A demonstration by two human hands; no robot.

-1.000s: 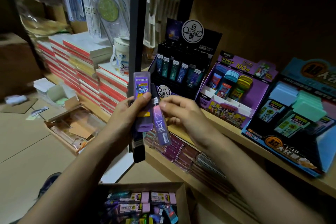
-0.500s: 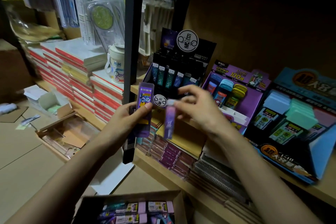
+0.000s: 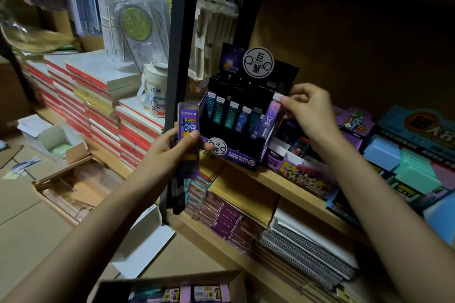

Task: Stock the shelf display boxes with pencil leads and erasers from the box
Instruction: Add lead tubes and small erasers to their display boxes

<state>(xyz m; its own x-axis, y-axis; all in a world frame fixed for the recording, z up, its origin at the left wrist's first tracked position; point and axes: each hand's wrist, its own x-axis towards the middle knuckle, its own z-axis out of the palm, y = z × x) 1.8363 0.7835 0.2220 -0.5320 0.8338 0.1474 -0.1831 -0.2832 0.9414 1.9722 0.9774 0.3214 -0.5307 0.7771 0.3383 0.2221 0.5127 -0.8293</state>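
Observation:
My left hand [image 3: 172,152] grips a purple lead case [image 3: 188,130] upright, with other dark cases behind it, in front of the black shelf post. My right hand [image 3: 307,110] pinches the top of a light purple lead case [image 3: 270,115] at the right end of the front row of the black display box [image 3: 234,152]. That box holds a row of blue and teal lead cases [image 3: 231,115]. The cardboard supply box [image 3: 172,288] with more cases sits at the bottom edge.
A purple display box [image 3: 307,174] and a blue eraser display [image 3: 406,162] stand to the right on the wooden shelf [image 3: 246,174]. Stacked red-edged notebooks [image 3: 98,96] lie left of the black post [image 3: 179,56]. Notebooks fill the lower shelf. Open cartons sit on the floor.
My right hand has carried the light purple case up and right from beside my left hand to the black display box's front row. My left hand stayed nearly still.

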